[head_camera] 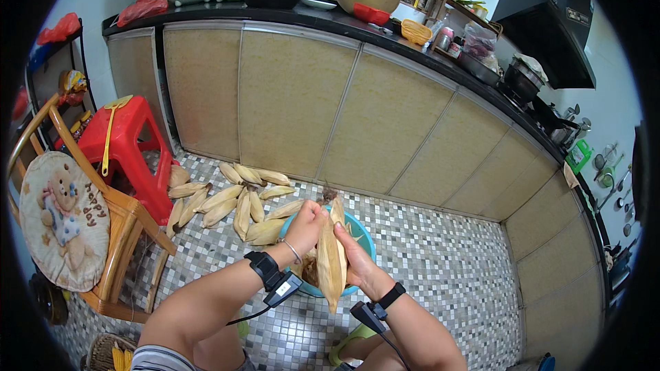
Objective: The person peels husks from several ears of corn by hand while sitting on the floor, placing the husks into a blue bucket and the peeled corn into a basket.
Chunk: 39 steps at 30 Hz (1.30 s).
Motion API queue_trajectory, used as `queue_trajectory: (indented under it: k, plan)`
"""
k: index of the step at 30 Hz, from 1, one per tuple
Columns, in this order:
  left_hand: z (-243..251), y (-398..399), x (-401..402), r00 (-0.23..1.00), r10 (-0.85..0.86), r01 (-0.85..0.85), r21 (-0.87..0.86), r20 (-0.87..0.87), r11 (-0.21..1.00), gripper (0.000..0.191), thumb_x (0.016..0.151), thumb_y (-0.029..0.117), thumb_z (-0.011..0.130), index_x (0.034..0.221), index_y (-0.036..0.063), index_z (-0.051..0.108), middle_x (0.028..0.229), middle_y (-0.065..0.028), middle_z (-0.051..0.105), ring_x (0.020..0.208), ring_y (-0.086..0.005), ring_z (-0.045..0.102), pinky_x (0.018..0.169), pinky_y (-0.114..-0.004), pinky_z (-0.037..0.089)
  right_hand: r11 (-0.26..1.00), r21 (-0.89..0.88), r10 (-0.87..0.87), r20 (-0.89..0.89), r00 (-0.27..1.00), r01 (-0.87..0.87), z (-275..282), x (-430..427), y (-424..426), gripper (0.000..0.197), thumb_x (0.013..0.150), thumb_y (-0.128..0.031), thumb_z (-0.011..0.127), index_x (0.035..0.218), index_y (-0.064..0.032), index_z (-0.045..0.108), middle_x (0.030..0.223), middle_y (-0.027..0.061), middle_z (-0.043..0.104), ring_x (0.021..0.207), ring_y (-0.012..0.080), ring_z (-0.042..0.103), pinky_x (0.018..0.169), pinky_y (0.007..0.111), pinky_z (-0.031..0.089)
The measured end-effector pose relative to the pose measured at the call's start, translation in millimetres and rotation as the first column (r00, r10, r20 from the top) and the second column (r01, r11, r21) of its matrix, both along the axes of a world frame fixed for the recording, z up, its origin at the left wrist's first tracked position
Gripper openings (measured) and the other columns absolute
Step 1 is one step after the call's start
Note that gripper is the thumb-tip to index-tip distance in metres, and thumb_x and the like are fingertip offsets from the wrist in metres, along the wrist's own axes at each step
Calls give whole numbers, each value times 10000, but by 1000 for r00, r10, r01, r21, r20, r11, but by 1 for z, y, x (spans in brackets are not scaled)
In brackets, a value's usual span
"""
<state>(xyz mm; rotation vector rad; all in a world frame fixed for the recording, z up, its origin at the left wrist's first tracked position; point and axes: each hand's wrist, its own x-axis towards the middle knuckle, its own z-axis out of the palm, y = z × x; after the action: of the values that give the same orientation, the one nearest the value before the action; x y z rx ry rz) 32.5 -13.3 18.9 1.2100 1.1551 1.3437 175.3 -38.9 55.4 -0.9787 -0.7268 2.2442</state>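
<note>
A dried ear of corn in its pale husk [330, 263] is held upright over a blue plastic basin [367, 237]. My left hand [308, 224] pinches the husk near its upper end, beside the dark silk tuft [328, 195]. My right hand [356, 260] grips the ear from the right side, thumb laid along the husk. Loose husk and brown silk [310, 268] lie in the basin, partly hidden by the hands and the ear. More unhusked ears [219, 198] are spread on the tiled floor, left of and beyond the basin.
A red plastic stool [124, 129] bearing a yellow fly swatter [109, 134] stands at the left. Nearer is a wooden chair [124, 211] with a round cushion [64, 221]. A wicker basket [100, 353] with yellow corn cobs [121, 356] sits lower left. Cabinets [289, 98] line the far side.
</note>
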Motion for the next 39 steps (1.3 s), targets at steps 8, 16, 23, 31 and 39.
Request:
queue_trajectory:
  k: [8,16,23,31,39]
  plan:
    - [-5,-3,-6,979,6,-19,60,206,998,134,911,172,467,863,69,397,733,-6,453,670,-93,431,618,-244,402,976,13,-219,113,969,219,-29,11,22,345,905,-355,416,840,-36,529,718,114,593,651,226,589,650,346,506]
    - [-28,16,-31,921,359,-341,129,-153,931,174,887,181,505,861,41,404,730,-108,510,665,-228,498,636,-335,421,699,130,-713,46,700,703,-32,85,68,449,909,-424,364,973,6,475,816,155,578,776,289,567,753,421,484]
    - [-85,38,-37,981,152,-179,-275,-116,945,152,846,117,520,948,30,447,781,-103,537,716,-195,539,615,-297,444,464,231,-863,-99,495,855,-15,103,88,379,902,-368,408,1033,-15,447,853,135,555,779,268,572,728,412,496]
    - [-23,-8,-2,681,167,-373,-141,-713,917,549,683,335,665,1129,102,444,1181,-141,422,1155,-322,347,954,-456,263,202,929,-886,38,462,311,-10,31,52,437,875,-252,552,1206,-5,411,1039,107,536,930,183,524,818,319,429]
    - [-18,-21,36,762,-61,31,-57,-644,998,676,650,303,715,1177,52,374,1034,-175,555,922,-327,552,884,-427,340,583,673,-668,79,740,455,7,-26,11,394,867,-239,585,1165,-31,433,973,52,537,840,132,510,738,266,450]
